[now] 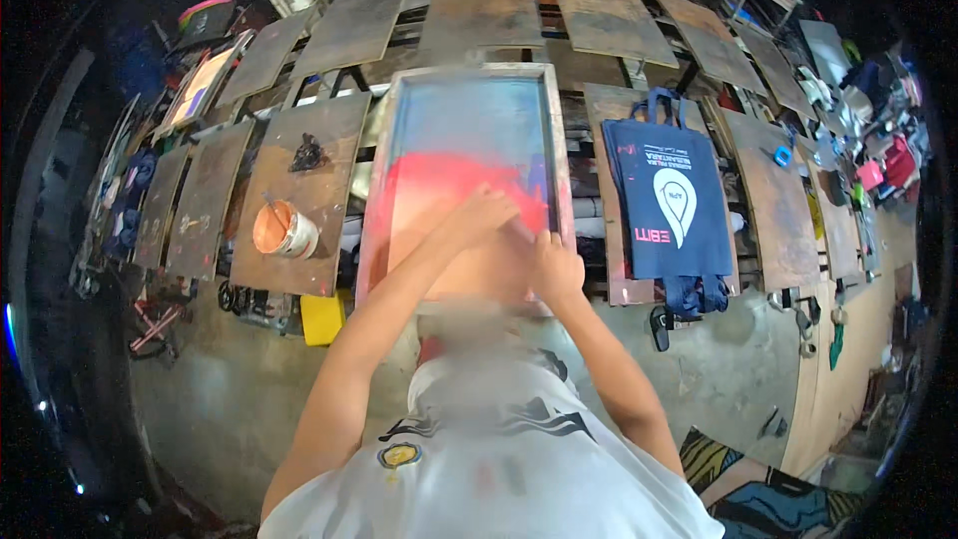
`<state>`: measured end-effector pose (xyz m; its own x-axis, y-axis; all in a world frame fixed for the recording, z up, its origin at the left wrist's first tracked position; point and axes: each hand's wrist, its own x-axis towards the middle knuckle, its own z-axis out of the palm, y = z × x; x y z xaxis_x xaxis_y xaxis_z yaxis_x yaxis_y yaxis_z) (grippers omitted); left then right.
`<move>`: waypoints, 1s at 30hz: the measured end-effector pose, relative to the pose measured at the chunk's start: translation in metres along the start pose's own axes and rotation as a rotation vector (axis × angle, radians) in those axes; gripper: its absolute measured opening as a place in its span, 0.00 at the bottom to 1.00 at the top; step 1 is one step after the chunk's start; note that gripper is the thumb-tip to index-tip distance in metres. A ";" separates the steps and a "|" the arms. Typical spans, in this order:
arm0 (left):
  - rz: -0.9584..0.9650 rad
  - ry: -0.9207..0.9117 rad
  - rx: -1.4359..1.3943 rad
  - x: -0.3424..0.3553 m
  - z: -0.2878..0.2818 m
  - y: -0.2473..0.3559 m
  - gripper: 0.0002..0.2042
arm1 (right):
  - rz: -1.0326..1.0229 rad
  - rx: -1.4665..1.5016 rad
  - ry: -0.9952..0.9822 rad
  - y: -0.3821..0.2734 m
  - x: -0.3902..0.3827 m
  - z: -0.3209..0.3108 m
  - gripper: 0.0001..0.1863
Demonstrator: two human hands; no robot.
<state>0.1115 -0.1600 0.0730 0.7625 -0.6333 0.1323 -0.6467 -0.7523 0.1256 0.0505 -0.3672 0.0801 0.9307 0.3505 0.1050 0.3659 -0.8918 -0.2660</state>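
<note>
A wood-edged screen-printing frame (555, 155) lies in front of me. Its mesh is blue at the far end, smeared bright red across the middle and orange at the near end. My left hand (489, 208) reaches over the red smear with its fingers drawn together. What it holds, if anything, is hidden beneath it. My right hand (557, 265) is closed round the frame's right edge, near the lower right corner.
Wooden printing boards (299, 130) stand in rows around the frame. On the left board are an orange-stained paint tub (287, 232) and a crumpled black lump (308, 153). A navy tote bag (669, 190) with white print covers the right board. Below, a yellow container (321, 319) shows.
</note>
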 end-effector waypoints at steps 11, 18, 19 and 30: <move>0.158 -0.082 -0.114 0.019 0.032 -0.031 0.24 | 0.325 -0.044 0.035 -0.036 -0.001 0.034 0.23; -0.052 -0.043 -0.151 -0.054 0.013 -0.095 0.25 | 0.161 -0.006 -0.079 -0.100 0.042 0.071 0.23; -0.045 -0.001 -0.101 -0.069 0.017 -0.105 0.25 | 0.198 0.127 -0.069 -0.113 0.049 0.082 0.24; 0.177 -0.103 0.065 -0.034 0.027 -0.101 0.07 | 0.350 0.134 -0.135 -0.097 0.033 0.082 0.29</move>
<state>0.1514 -0.0673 0.0297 0.6371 -0.7694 0.0454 -0.7708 -0.6355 0.0456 0.0459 -0.2457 0.0311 0.9876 0.0743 -0.1384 0.0151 -0.9220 -0.3869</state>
